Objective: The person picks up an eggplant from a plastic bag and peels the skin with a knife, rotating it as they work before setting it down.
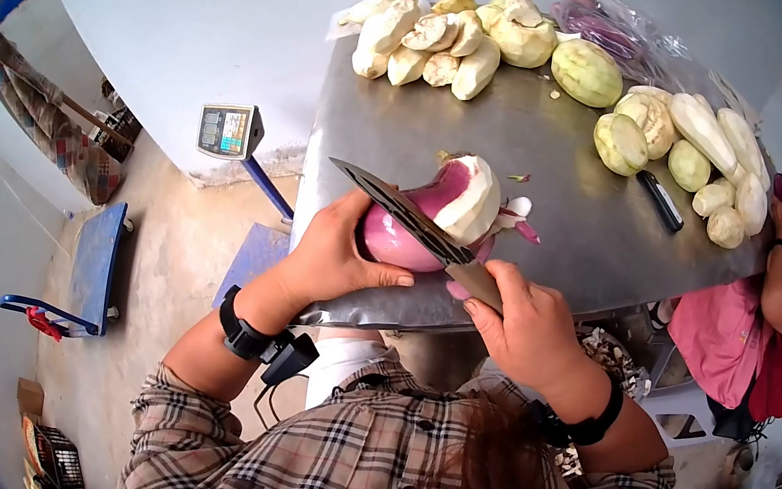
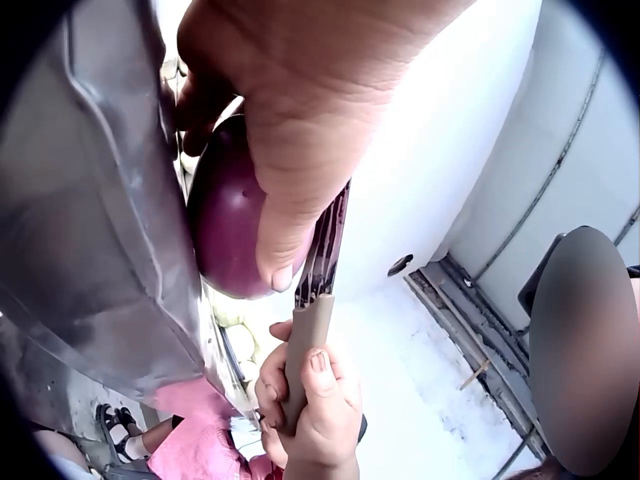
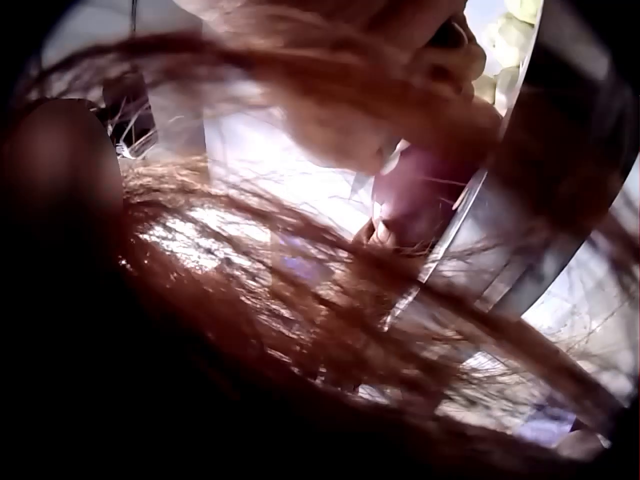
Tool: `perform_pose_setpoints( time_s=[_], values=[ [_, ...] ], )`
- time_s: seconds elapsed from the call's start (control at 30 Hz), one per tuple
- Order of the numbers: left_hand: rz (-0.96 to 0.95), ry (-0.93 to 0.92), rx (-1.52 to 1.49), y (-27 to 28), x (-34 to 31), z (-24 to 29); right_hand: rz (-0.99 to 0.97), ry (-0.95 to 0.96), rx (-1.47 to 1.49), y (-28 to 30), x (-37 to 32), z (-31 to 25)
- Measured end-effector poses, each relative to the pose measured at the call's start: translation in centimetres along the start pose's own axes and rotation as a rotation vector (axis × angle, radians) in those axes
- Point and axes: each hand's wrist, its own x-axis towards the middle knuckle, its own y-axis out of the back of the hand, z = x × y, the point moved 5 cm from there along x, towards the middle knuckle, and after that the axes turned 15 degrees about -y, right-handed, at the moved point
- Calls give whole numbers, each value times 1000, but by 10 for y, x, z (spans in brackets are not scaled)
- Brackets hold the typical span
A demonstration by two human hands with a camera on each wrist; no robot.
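A partly peeled purple eggplant (image 1: 384, 239) rests at the near edge of the metal table, a pale stripe bared across its far end. My left hand (image 1: 324, 253) grips its left side; in the left wrist view the thumb lies along the glossy purple skin of the eggplant (image 2: 225, 215). My right hand (image 1: 539, 336) holds a knife (image 1: 395, 207) by its grey-brown handle, and the slotted dark blade slants up and left over the eggplant. Strands of hair (image 3: 330, 270) cover much of the right wrist view.
Peeled eggplants (image 1: 392, 32) are heaped at the table's back left, with more peeled eggplants (image 1: 715, 141) at the right. A black-handled tool (image 1: 660, 202) lies near them. Peel scraps (image 1: 521, 221) lie beside the eggplant. A scale display (image 1: 228, 130) stands left; another person (image 1: 781, 343) works at right.
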Motion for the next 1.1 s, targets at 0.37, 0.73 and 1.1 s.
perform_pose_setpoints(
  time_s=[0.37, 0.73, 1.1],
  values=[
    [24, -62, 135, -6, 0, 1, 28, 39, -255, 4, 8, -16],
    [3, -78, 168, -4, 1, 3, -26, -41, -220, 19, 6, -5],
    [-34, -70, 168, -2, 2, 5, -65, -64, -230, 14, 9, -9]
  ],
)
